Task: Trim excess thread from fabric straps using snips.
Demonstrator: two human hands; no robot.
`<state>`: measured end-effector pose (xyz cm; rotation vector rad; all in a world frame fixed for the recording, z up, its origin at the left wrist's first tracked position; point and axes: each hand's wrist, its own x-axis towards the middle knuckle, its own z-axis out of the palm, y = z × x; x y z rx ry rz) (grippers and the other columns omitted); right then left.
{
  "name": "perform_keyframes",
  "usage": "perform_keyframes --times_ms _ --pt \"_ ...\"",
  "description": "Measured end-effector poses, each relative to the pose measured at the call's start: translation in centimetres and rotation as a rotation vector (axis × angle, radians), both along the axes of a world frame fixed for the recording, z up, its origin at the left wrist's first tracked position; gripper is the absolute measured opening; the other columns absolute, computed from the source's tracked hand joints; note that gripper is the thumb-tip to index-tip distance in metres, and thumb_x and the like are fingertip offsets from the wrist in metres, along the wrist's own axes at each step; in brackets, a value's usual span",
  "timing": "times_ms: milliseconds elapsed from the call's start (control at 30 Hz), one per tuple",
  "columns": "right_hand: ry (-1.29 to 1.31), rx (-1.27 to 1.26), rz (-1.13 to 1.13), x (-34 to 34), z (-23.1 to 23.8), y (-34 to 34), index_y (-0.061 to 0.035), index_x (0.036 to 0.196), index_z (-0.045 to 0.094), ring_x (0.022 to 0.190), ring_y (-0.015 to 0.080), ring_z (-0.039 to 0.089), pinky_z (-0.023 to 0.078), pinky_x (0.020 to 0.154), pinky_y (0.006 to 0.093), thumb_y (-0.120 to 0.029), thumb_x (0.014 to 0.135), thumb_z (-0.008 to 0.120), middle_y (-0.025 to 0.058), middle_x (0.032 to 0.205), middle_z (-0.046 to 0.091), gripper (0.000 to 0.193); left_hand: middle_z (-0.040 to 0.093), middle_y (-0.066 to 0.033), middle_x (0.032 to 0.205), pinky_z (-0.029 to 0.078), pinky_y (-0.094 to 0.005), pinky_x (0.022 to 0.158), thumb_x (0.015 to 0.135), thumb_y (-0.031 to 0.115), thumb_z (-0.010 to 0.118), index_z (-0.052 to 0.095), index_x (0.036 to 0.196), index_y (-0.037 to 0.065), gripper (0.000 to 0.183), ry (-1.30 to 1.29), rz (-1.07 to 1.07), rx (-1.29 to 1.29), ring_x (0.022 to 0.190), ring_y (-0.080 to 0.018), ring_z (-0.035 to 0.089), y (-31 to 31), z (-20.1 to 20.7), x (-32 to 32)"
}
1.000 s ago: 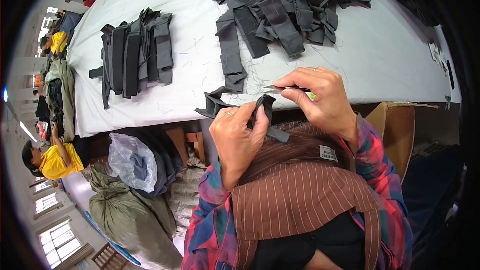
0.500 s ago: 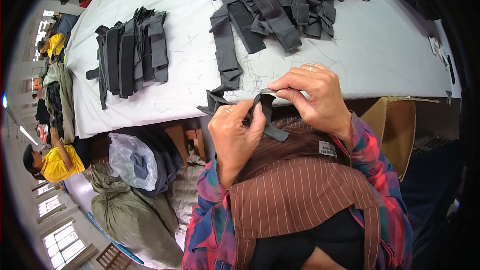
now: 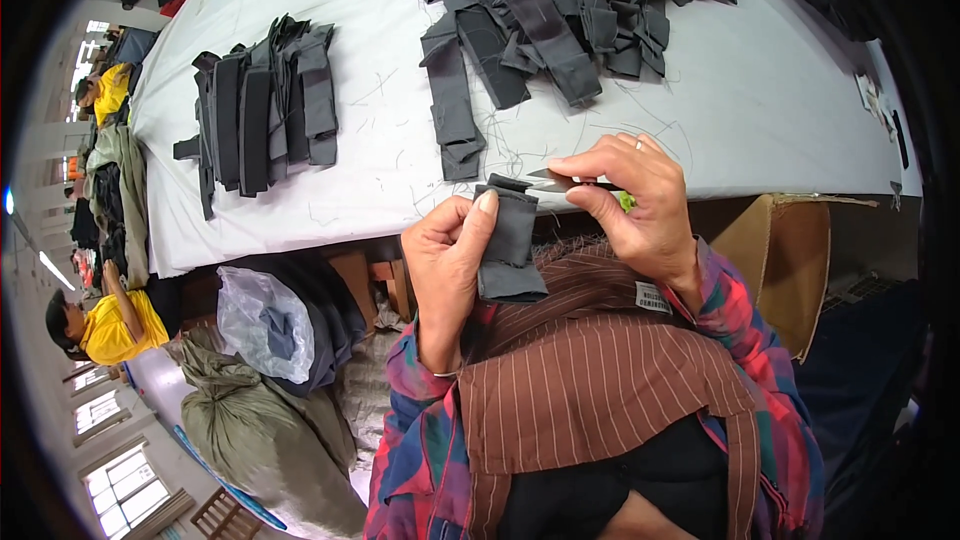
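Observation:
My left hand (image 3: 447, 258) pinches a folded dark grey fabric strip (image 3: 512, 245) near its top, thumb in front; the strip hangs down over my brown apron. In my right hand (image 3: 635, 210) is a pair of thread snips (image 3: 560, 181), gripped between thumb and fingers. Their pointed blades face left, just right of the strip's upper end. Part of the snips and a bit of green show under the palm. Beyond my hands, a loose heap of similar strips (image 3: 545, 25) covers the far middle of the table. A neater row of strips (image 3: 265, 110) lies at left.
Loose threads (image 3: 500, 145) are scattered over the white-covered table (image 3: 380, 140). An open cardboard box (image 3: 795, 265) stands below the edge at right. At lower left are a clear plastic bag (image 3: 265, 325) and a grey-green sack (image 3: 260, 430). People in yellow work farther left.
The strip in my left hand has turned from bunched up to hanging flat and upright. My right hand has shifted slightly right, and the snips' blades now show clearly.

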<state>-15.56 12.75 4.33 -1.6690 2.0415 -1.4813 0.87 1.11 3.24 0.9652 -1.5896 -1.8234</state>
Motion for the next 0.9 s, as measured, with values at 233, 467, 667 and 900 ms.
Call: perform_keyframes --times_ms 233,467,667,900 --pt "0.234 -0.028 -0.027 0.2 0.0 0.4 -0.0104 0.093 0.069 0.059 0.0195 0.048 0.032 0.061 0.0329 -0.013 0.075 0.071 0.0025 0.071 0.062 0.018 0.04 0.0112 0.057 0.017 -0.0201 0.047 0.088 0.01 0.066 0.056 0.061 0.004 0.03 0.012 0.065 -0.021 0.054 0.0015 0.028 -0.2 -0.6 0.0" --pt "0.384 -0.063 -0.156 0.4 -0.5 0.3 -0.0148 0.089 0.069 0.057 0.0176 0.045 0.03 0.058 0.0311 -0.018 0.071 0.073 -0.0028 0.069 0.057 0.019 0.051 0.0045 0.056 0.027 -0.0204 0.045 0.092 0.016 0.061 0.057 0.063 0.005 0.031 0.023 0.05 0.01 0.049 -0.0015 0.038 -0.3 -0.5 0.2" --pt "0.249 -0.061 -0.067 0.7 -0.8 0.4 -0.0153 0.088 0.068 0.057 0.0171 0.046 0.029 0.058 0.0313 -0.016 0.072 0.073 -0.0037 0.068 0.057 0.016 0.051 0.006 0.057 0.027 -0.0198 0.046 0.09 0.012 0.064 0.059 0.064 0.004 0.028 0.066 0.071 0.144 0.05 -0.0004 0.037 -0.2 -0.1 -0.2" --pt "0.282 -0.084 -0.08 1.2 -0.5 -0.1 -0.0162 0.088 0.068 0.056 0.0167 0.046 0.028 0.058 0.0309 -0.014 0.073 0.073 -0.0042 0.068 0.058 0.015 0.053 0.0039 0.057 0.029 -0.0198 0.045 0.09 0.014 0.063 0.06 0.065 0.004 0.028 0.086 0.052 0.265 0.049 -0.0014 0.04 -0.3 -0.1 -0.1"
